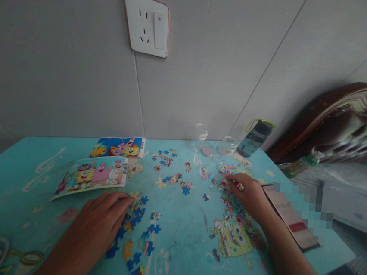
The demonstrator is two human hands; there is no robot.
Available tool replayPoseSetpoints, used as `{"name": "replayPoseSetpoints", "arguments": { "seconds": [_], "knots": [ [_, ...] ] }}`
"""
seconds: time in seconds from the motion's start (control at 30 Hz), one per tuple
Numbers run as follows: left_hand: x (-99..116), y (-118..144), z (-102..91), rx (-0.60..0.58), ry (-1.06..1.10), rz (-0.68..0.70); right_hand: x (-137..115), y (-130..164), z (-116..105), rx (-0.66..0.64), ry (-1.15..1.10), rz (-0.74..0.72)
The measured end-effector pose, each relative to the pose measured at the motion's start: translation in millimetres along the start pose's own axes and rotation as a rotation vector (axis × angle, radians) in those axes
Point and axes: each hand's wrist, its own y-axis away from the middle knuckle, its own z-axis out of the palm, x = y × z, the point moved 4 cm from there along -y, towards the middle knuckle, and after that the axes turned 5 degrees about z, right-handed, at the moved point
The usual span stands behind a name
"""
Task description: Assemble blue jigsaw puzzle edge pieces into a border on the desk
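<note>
My left hand (106, 214) lies palm down on the left side of the table, its fingers loosely stretched out, touching the edge of a group of mostly blue jigsaw pieces (132, 260). Nothing shows in its grasp. My right hand (249, 193) reaches into a pile of colourful jigsaw pieces (228, 206). A small jigsaw piece (240, 186) sits at its bent fingers; its fingertips are partly lost among the other pieces. Between the hands, small joined clusters of jigsaw pieces (174, 178) are spread on the table.
Two cartoon picture sheets (102, 175) overlap at the back left. Clear plastic containers (201, 132) and a dark water bottle (255, 138) stand by the wall. A phone (289, 214) lies beside my right forearm. Scissors (31, 257) are at the front left of the turquoise table (180, 241).
</note>
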Motion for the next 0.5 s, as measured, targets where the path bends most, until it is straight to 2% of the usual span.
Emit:
{"name": "replayPoseSetpoints", "arguments": {
  "seconds": [0.3, 0.5],
  "knots": [
    [-2, 1, 3.6, 0.004, -0.006, 0.015, -10, 1, 7, -0.156, 0.006, -0.054],
    [-2, 1, 3.5, 0.004, -0.003, 0.006, -5, 0, 12, -0.163, 0.057, -0.018]
  ]
}}
